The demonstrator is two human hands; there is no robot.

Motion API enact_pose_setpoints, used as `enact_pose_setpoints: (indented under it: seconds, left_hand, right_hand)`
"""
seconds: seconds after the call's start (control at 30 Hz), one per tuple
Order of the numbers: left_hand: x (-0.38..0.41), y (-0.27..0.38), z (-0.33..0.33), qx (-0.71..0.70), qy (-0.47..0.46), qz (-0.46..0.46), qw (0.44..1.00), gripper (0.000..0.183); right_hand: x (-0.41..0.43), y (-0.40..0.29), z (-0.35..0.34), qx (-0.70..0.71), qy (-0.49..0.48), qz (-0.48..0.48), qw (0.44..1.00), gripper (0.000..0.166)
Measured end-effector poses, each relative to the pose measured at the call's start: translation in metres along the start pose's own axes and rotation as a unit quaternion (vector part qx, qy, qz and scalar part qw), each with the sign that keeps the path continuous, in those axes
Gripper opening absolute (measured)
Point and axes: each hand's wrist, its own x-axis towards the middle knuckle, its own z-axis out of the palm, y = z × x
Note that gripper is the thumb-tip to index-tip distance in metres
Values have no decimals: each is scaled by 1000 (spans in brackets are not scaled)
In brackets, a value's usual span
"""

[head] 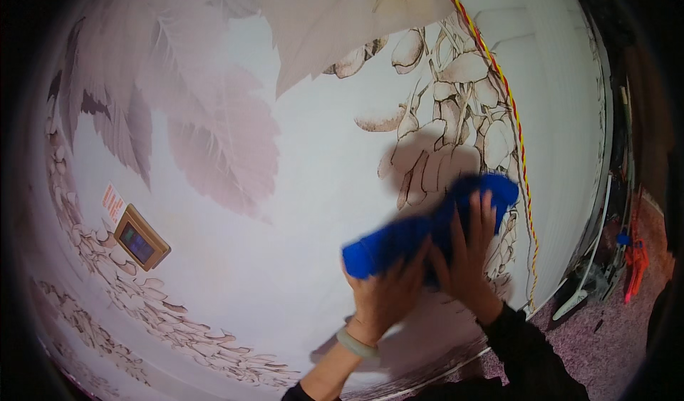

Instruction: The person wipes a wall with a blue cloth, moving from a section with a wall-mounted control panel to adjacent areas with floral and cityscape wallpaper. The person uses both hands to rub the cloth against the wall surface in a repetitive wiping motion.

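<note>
A folded blue cloth (pixel 387 246) lies against a pale wall covering (pixel 256 288) printed with large leaves and smaller pod-like shapes. My left hand (pixel 385 297), with a pale bangle (pixel 357 343) at the wrist, holds the cloth's lower left part. On the right part, my right hand (pixel 467 251) presses with fingers spread over the fabric. The cloth is slightly blurred, and parts of the left fingers are hidden by it. Just right of the cloth, a twisted red and yellow cord (pixel 521 139) runs down the wall.
A gold-framed panel with a dark screen (pixel 141 238) is set in the wall at left, beside a sticker (pixel 113 202) bearing red writing. At right, an orange tool (pixel 636 264) and a white-ended long object (pixel 570 305) are near the purplish speckled floor (pixel 593 342).
</note>
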Motion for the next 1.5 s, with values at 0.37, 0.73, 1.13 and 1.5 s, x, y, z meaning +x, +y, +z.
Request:
enact_pose_setpoints:
  seconds: [0.37, 0.73, 1.13, 1.5]
  left_hand:
    - [190, -82, -97, 93, 198, -10, 976, 60]
    - [-27, -40, -27, 63, -31, -26, 997, 49]
    - [15, -95, -81, 69, 95, -206, 971, 60]
    - [-69, -80, -57, 16, 69, -298, 952, 53]
  right_hand:
    - [247, -18, -23, -7, 179, -136, 974, 64]
    - [16, -26, 3, 20, -47, -85, 995, 69]
    - [105, -123, 10, 49, 16, -133, 990, 60]
    - [32, -136, 19, 93, -97, -99, 986, 49]
